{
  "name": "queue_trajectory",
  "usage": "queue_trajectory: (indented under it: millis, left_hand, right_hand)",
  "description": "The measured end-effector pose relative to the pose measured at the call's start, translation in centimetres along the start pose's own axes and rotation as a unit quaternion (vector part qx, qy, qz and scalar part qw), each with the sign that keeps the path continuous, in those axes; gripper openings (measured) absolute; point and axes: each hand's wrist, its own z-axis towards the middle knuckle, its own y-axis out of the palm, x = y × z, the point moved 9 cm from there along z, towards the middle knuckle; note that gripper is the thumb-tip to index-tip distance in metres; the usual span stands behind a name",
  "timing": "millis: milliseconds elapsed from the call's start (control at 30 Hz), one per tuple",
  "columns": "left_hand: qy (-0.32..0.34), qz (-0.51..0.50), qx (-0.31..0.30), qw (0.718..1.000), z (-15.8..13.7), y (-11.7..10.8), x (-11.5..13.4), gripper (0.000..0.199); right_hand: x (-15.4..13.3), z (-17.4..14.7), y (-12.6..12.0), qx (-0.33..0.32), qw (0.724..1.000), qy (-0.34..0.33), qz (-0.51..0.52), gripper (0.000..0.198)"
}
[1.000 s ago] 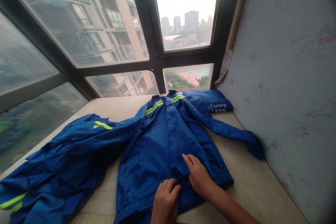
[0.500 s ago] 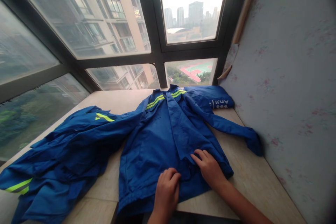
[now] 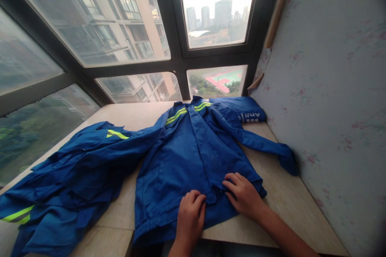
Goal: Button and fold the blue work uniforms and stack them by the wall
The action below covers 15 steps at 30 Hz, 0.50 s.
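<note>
A blue work jacket with yellow-green stripes lies front side up, its collar toward the window and its hem toward me. My left hand is closed on the hem near the lower end of the front flap. To its right, my right hand has bent fingers closed on the edge of the other front panel, just above the hem. The fingertips of both hands are partly hidden in the cloth. One sleeve stretches right toward the wall; the other runs left onto a second garment.
A crumpled blue garment with bright stripes covers the left side of the pale ledge. At the back right lies a folded blue bundle with white lettering. Dark-framed windows stand behind, and a flowered wall bounds the right.
My right hand has moved slightly right, with a larger gap from the left hand, and the front panel's edge has shifted under it. The left hand stays at the hem. The view has shifted slightly.
</note>
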Motion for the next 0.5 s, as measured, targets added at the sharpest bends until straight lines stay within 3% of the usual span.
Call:
queue_trajectory:
  millis: [200,500]
  left_hand:
    - [-0.004,0.006,-0.008,1.0,-0.1,0.2,0.0,0.019]
    - [0.037,0.005,-0.001,0.999,0.2,0.1,0.8,0.018]
  right_hand:
    - [-0.5,0.9,0.6,0.012,0.998,0.036,0.042,0.023]
    - [-3.4,0.6,1.3,0.092,0.991,-0.072,0.065,0.023]
